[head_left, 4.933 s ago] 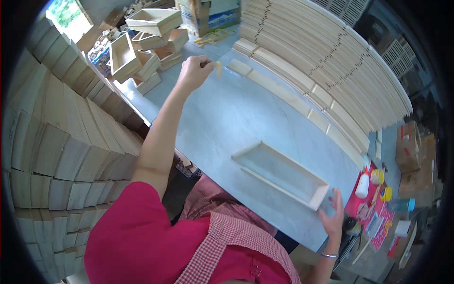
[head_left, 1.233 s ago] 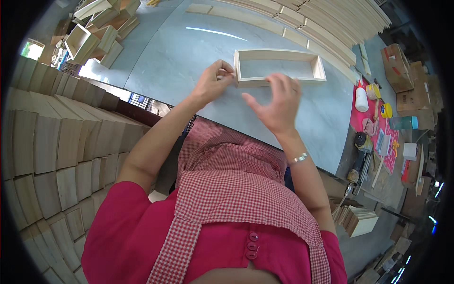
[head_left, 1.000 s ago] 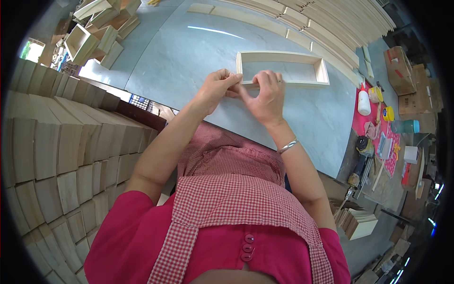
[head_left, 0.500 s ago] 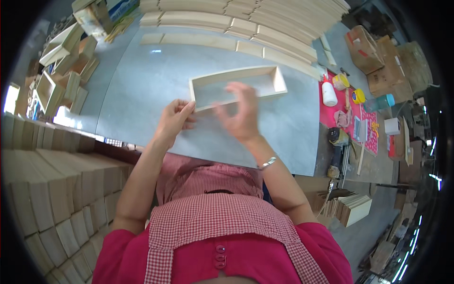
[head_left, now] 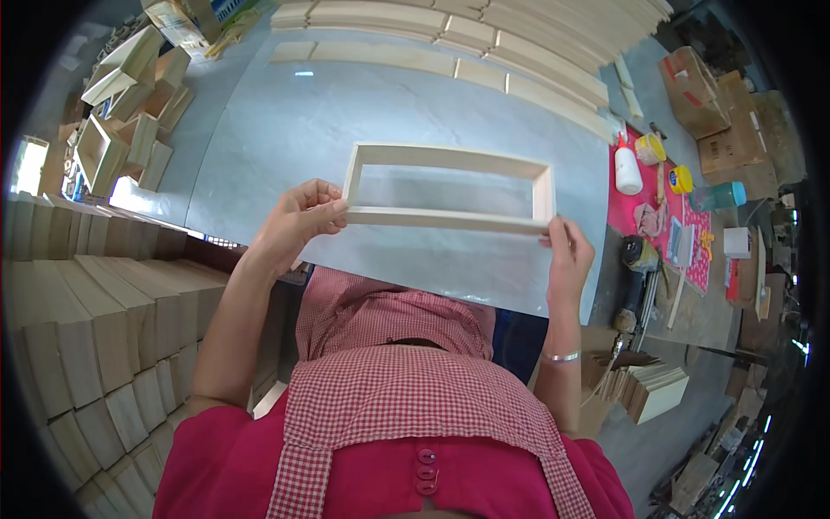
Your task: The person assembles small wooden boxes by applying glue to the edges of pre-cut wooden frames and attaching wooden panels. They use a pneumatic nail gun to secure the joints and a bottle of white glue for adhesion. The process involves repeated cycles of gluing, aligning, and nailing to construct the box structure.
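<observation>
A long, pale rectangular wooden frame with an open middle is between my hands, over the near part of the grey tabletop. My left hand pinches its near left corner between thumb and fingers. At the near right corner, my right hand grips the wood with thumb and fingertips; a silver bracelet sits on that wrist. The tabletop shows through the frame.
Rows of wooden strips lie along the far side. Stacked wooden boxes stand at left, above piled wood blocks. At right are a white glue bottle, yellow tubs, a power drill and cardboard boxes.
My right hand has moved right, from the frame's near side to its near right corner, and closed on it. The frame sits nearer to me, with my left hand still at its left corner.
</observation>
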### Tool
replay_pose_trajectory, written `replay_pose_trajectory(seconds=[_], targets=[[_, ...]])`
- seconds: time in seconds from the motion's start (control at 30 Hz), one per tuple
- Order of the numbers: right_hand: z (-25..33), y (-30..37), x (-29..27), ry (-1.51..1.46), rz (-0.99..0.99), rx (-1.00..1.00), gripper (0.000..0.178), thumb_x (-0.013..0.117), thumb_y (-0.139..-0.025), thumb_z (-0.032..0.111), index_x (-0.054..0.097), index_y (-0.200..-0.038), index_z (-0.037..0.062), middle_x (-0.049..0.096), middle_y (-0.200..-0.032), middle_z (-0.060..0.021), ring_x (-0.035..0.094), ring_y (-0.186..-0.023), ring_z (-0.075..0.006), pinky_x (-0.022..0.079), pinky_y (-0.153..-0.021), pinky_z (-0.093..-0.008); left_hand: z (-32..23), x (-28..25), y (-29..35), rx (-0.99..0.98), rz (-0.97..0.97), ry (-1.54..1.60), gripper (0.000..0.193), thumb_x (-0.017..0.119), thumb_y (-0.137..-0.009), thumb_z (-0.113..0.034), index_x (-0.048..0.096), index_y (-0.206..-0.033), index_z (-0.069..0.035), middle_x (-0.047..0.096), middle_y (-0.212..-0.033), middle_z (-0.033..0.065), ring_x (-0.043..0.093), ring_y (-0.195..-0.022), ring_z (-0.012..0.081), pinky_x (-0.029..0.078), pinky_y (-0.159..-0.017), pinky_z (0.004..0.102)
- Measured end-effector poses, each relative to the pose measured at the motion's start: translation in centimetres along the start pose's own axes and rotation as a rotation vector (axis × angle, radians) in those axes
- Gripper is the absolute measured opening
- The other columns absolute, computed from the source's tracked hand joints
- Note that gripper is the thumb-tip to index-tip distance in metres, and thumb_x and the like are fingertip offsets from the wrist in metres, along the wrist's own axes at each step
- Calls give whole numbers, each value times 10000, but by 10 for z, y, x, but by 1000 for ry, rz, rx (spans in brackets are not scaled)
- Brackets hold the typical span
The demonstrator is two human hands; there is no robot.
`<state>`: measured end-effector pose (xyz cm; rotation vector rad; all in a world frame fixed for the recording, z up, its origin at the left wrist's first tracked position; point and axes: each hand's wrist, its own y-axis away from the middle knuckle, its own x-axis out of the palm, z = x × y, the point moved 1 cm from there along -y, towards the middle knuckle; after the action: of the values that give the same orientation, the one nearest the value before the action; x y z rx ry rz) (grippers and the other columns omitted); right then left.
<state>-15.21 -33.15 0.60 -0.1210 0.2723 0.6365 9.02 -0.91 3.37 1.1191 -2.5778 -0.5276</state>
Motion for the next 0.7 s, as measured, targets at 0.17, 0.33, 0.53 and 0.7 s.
replay_pose_trajectory(seconds=[0.17, 0.33, 0.53, 0.7], targets=[[-8, 36, -1, -30, 56, 120, 323, 669, -983, 217, 694, -1157, -54, 687, -986, -53, 618, -874, -106, 533, -767, -279, 28, -13, 3, -52, -19, -65, 289, 740, -947, -210, 642, -1118, 2, 681, -995, 55, 635, -883, 126, 513, -823, 287], [-6, 34, -3, -24, 96, 115, 354, 649, -1003, 240, 658, -1195, -57, 681, -1049, -50, 600, -919, -103, 506, -813, -271, 26, 0, 12, 94, -45, -151, 412, 701, -979, -237, 618, -1279, 34, 699, -1119, 103, 636, -1004, 149, 506, -896, 314], [20, 24, -19, -103, 166, -231, 325, 587, -1030, 232, 628, -1211, -35, 661, -1130, -80, 585, -1097, -169, 450, -971, -338, 17, 1, 5, 275, -259, -366, 414, 613, -1041, -316, 671, -1200, 62, 725, -1012, 88, 657, -924, 137, 538, -833, 321], [35, -27, -18, 340, 184, -293, 334, 563, -1047, 297, 672, -1113, -12, 680, -957, -84, 621, -809, -186, 509, -770, -327, -39, 7, -23, 18, -167, -127, 463, 555, -1055, -421, 691, -1110, 17, 635, -859, 27, 590, -765, 102, 497, -706, 286]])
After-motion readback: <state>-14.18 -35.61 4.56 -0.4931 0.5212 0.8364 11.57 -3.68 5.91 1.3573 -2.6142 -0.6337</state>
